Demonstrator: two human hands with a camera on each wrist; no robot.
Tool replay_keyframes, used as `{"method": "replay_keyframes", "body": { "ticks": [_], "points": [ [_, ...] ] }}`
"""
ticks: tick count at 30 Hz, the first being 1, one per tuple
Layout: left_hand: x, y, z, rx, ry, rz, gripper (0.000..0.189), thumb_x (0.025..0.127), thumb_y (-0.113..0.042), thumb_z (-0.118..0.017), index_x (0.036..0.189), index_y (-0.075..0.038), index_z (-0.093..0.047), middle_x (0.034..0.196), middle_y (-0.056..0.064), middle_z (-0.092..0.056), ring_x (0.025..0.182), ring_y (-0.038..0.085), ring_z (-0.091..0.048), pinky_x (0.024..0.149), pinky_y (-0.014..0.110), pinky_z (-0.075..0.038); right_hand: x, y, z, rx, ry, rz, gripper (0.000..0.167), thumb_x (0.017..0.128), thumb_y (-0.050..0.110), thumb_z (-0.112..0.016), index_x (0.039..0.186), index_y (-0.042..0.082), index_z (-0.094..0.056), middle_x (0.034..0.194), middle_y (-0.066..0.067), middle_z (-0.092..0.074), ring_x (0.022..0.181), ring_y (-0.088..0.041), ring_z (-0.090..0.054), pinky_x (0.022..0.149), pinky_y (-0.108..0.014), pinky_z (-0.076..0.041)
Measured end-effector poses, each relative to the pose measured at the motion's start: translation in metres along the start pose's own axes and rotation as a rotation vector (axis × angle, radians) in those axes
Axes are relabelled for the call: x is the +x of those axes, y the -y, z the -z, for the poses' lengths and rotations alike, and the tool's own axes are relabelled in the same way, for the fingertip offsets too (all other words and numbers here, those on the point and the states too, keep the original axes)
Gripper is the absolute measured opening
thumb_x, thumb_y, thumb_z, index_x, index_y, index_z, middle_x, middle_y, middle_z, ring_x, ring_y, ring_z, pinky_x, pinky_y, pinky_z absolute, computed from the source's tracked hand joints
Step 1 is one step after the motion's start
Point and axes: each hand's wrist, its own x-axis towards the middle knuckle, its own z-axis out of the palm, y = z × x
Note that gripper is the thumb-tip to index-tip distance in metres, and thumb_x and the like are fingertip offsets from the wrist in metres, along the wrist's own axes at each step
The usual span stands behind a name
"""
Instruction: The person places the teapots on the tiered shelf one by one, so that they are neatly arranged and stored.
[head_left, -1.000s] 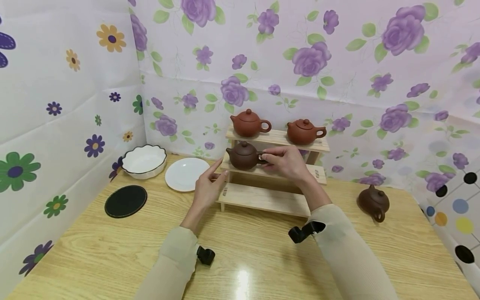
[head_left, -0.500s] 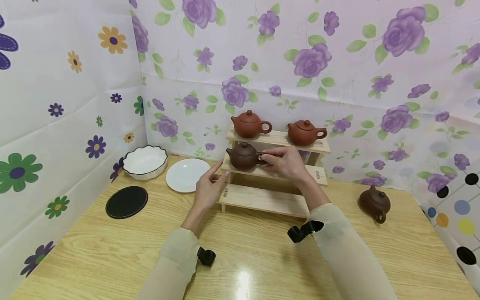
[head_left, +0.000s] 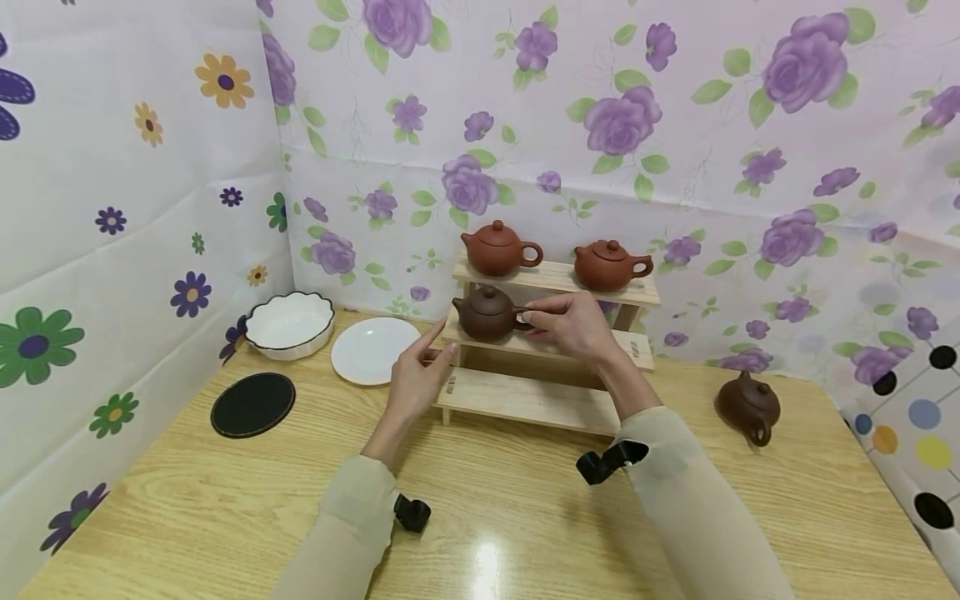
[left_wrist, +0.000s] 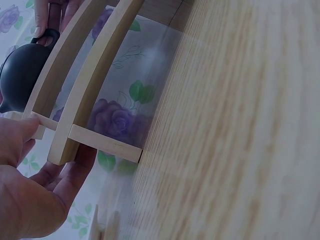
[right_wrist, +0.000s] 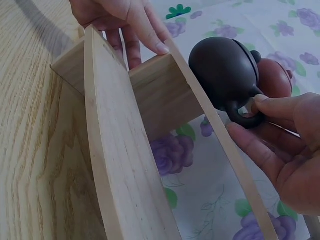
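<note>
A dark brown teapot (head_left: 487, 314) sits upright at the left end of the middle tier of a wooden stepped shelf (head_left: 532, 400), spout to the left. My right hand (head_left: 573, 329) pinches its handle between thumb and fingers, seen closely in the right wrist view, where the teapot (right_wrist: 224, 72) looks almost black. At the shelf's left end, my left hand (head_left: 418, 375) holds the side frame. In the left wrist view, the thumb of that hand (left_wrist: 35, 200) lies by the middle tier, and its other fingers reach behind the lower board.
Two reddish teapots, one on the left (head_left: 497, 250) and one on the right (head_left: 609, 265), stand on the top tier. Another dark teapot (head_left: 748, 408) is on the table at right. At left are a white scalloped bowl (head_left: 288, 343), a white plate (head_left: 373, 350) and a black disc (head_left: 253, 405).
</note>
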Motion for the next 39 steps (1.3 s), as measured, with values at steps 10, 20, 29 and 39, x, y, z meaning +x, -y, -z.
{"method": "replay_keyframes", "body": {
  "ticks": [10,20,29,39],
  "points": [
    [0.0,-0.001,0.0,-0.005,-0.003,0.014,0.051,0.105,-0.039,-0.066,0.155,-0.038,-0.054,0.107,0.013,-0.075,0.072,0.014,-0.06,0.061,0.027,-0.047,0.0,0.001,-0.001,-0.04,-0.028,-0.006,0.026,0.1,0.012,-0.074,0.12,-0.003,-0.078,0.125,-0.024,-0.073,0.087,-0.018,-0.08,0.079,-0.032,-0.064],
    [-0.001,-0.002,0.0,-0.011,0.003,0.013,0.051,0.105,-0.037,-0.065,0.156,-0.037,-0.054,0.107,0.013,-0.075,0.073,0.014,-0.062,0.061,0.027,-0.048,-0.002,0.0,-0.002,-0.052,-0.036,0.006,0.026,0.101,0.012,-0.074,0.121,-0.002,-0.078,0.123,-0.025,-0.074,0.089,-0.022,-0.08,0.079,-0.033,-0.064],
    [0.0,0.0,0.0,-0.007,-0.006,0.007,0.052,0.105,-0.035,-0.067,0.156,-0.034,-0.055,0.107,0.015,-0.075,0.074,0.014,-0.062,0.063,0.027,-0.049,-0.002,0.001,-0.002,-0.112,-0.055,0.019,0.027,0.1,0.014,-0.074,0.123,0.0,-0.078,0.126,-0.022,-0.074,0.09,-0.024,-0.08,0.078,-0.033,-0.064],
    [0.0,0.0,0.0,-0.013,0.001,0.005,0.052,0.105,-0.036,-0.067,0.155,-0.036,-0.055,0.109,0.016,-0.075,0.076,0.016,-0.063,0.065,0.028,-0.049,-0.011,0.01,0.014,-0.132,-0.076,0.012,0.031,0.099,0.018,-0.076,0.126,0.003,-0.077,0.13,-0.017,-0.074,0.094,-0.031,-0.08,0.077,-0.036,-0.065]
  ]
}}
